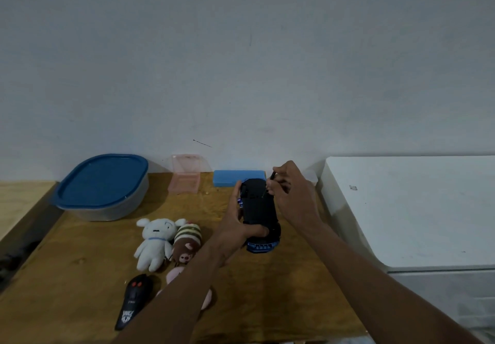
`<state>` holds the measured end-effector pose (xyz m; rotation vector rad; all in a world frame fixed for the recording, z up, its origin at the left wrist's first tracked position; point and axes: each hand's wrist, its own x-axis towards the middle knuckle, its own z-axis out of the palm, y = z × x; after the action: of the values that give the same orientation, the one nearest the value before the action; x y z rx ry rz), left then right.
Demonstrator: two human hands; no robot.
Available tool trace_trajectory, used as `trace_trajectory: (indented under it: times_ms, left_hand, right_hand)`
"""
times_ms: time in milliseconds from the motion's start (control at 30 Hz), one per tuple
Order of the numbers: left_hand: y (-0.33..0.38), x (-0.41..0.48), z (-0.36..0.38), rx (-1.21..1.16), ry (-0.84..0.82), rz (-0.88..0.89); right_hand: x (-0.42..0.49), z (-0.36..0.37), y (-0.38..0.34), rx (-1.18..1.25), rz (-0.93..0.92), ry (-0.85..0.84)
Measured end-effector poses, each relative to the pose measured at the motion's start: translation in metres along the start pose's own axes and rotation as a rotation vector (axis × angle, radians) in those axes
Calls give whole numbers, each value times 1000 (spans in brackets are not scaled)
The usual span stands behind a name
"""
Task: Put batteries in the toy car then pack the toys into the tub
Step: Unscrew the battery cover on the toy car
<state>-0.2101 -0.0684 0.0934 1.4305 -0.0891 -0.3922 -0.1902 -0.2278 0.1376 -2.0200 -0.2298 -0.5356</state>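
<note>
**Toy car held upside down, screwdriver at its underside**

The toy car (258,207) is above the middle of the wooden table (80,303), with its black underside up and its blue end towards the person. The left hand (235,225) grips it from the 9 o'clock side, with the thumb curled across the near part of the underside and the fingers around the far edge. The right hand (292,196) comes from 3 o'clock and pinches a small screwdriver (272,176). Its thin tip touches the far part of the underside.

Seen from the car:
- The tub (107,209) stands at 9 o'clock, well apart, with its blue lid (101,180) on.
- A pink transparent box (186,180) is at 10 o'clock.
- A blue box (238,177) lies at 12 o'clock, just behind the car, against the wall.
- A white plush (155,239) and a striped brown plush (187,239) lie side by side at 8 o'clock.
- A pink plush (174,275), at 7 o'clock, is partly hidden by the left forearm.
- A black remote control (134,298) lies further at 7 o'clock.
- A white appliance (415,209) stands at 3 o'clock.
</note>
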Motion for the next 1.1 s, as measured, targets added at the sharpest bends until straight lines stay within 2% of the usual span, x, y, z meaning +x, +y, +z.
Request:
trace_trajectory:
  times_ms: [133, 400, 600, 700, 1100]
  left_hand:
    - [1, 1, -1, -5, -7, -15]
    - [0, 1, -4, -37, -8, -27]
    - [0, 0, -5, -16, -10, -35]
    - [0, 0, -4, 10, -8, -32]
    - [4, 0, -3, 7, 3, -28]
  right_hand:
    - [3, -1, -4, -43, -73, -29]
    - [7, 3, -6, -2, -40, 46]
    - [8, 6, -6, 38, -32, -11]
    - [9, 7, -7, 31, -20, 49]
    - [9, 4, -7, -36, -61, 104]
